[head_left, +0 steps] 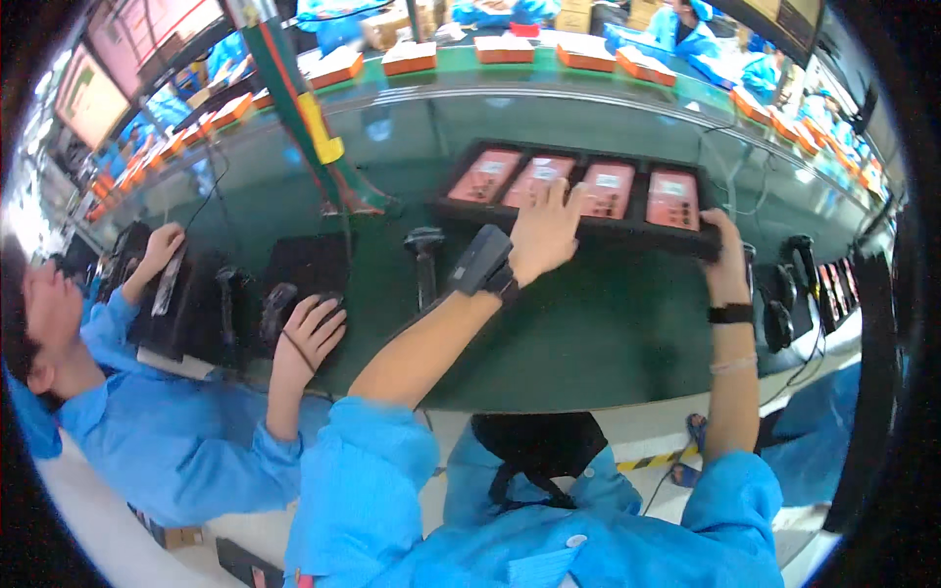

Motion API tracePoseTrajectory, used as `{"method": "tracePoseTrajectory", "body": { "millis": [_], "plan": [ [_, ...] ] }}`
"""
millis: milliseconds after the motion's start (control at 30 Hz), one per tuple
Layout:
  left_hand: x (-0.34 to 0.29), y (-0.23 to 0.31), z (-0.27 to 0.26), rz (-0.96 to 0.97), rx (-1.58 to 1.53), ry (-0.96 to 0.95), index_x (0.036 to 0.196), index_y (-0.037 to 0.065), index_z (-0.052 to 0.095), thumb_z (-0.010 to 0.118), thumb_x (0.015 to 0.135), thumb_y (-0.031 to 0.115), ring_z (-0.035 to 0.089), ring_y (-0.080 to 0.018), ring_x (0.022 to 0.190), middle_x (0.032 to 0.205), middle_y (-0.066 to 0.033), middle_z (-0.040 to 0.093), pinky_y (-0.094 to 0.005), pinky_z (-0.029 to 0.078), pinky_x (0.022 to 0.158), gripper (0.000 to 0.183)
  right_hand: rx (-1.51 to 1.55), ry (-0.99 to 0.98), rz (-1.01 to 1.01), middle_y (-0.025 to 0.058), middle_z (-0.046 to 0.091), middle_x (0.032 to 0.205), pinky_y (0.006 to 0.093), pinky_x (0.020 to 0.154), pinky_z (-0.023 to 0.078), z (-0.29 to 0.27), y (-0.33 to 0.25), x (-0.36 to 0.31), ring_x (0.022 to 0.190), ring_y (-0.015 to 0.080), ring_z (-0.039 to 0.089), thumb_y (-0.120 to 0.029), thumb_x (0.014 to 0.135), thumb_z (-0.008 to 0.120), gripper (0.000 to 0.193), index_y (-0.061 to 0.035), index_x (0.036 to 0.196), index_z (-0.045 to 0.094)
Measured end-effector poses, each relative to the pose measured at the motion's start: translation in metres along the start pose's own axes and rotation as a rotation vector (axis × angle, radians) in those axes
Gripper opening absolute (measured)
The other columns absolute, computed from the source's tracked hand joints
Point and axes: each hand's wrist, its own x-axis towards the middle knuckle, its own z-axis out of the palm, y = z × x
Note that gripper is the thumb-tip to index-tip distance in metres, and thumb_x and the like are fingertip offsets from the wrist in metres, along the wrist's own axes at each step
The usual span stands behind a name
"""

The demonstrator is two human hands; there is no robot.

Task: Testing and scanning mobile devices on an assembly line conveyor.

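Note:
A long black tray (637, 165) sits in front of me on the green bench, slightly tilted in the picture. Several flat pink phone-shaped items (673, 201) with dark round spots and pale labels lie in a row in its compartments. My left hand (549, 235), with a dark device strapped at the wrist, reaches over the middle of the tray, fingers apart. Its fingertips lie over the two middle items; whether they touch is unclear. Around the tray's right end, my right hand (723, 250) is closed; part of its grip is hidden.
A handheld scanner (424, 257) stands left of my left forearm. Further left, a co-worker's hand (312, 338) rests on a dark mouse. A green post (284, 98) rises beyond. More scanners (802, 260) and another tray (838, 289) are at right. Orange boxes (505, 49) line the far side.

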Motion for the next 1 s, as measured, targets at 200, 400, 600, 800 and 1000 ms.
{"method": "tracePoseTrajectory", "body": {
  "millis": [200,400,600,800,1000],
  "plan": [
    [-0.005,-0.019,0.023,0.126,0.046,0.113,0.121,0.008,0.053,0.068,0.072,0.009,0.052,-0.0323,0.111,0.114,-0.0119,0.054,-0.0492,0.038,0.101,0.052,-0.035,-0.047,0.131,-0.0010,0.061,0.087,0.0277,0.074,0.047,-0.102,-0.012,0.003,0.084,0.0127,0.059,-0.021,0.085,0.062,0.013,-0.0134,0.095,0.066],
    [-0.025,0.035,0.006,0.256,0.029,0.192,0.117,0.013,0.058,0.061,0.076,0.007,0.054,-0.0288,0.105,0.108,-0.0094,0.057,-0.0501,0.035,0.103,0.042,-0.321,-0.175,0.172,0.0058,0.059,0.119,0.0298,0.086,0.048,-0.159,-0.037,0.016,0.098,0.0169,0.060,-0.025,0.091,0.058,0.028,-0.0095,0.113,0.064],
    [-0.059,0.092,0.013,0.105,-0.046,0.232,0.119,0.013,0.058,0.065,0.075,0.010,0.052,-0.0233,0.102,0.102,-0.0056,0.054,-0.0431,0.039,0.090,0.045,-0.593,-0.170,0.252,0.0113,0.061,0.113,0.0267,0.082,0.047,-0.152,-0.064,0.006,0.095,0.0160,0.061,-0.017,0.081,0.067,0.065,0.0037,0.137,0.041],
    [-0.091,0.135,0.010,0.022,-0.160,0.130,0.115,0.011,0.061,0.074,0.074,0.021,0.052,-0.0242,0.098,0.098,-0.0065,0.054,-0.0391,0.040,0.086,0.044,-0.735,-0.113,0.191,0.0132,0.061,0.114,0.0283,0.086,0.046,-0.132,-0.056,-0.018,0.100,0.0177,0.060,-0.016,0.081,0.068,0.064,0.0045,0.136,0.043],
    [-0.096,0.138,-0.031,0.050,-0.171,-0.191,0.102,0.007,0.065,0.067,0.084,0.033,0.060,-0.0269,0.087,0.089,-0.0101,0.060,-0.0385,0.045,0.078,0.032,-0.710,-0.271,-0.045,0.0166,0.061,0.119,0.0319,0.095,0.043,-0.170,-0.028,-0.027,0.107,0.0196,0.058,-0.015,0.088,0.062,0.051,0.0052,0.132,0.047]
  ]
}}
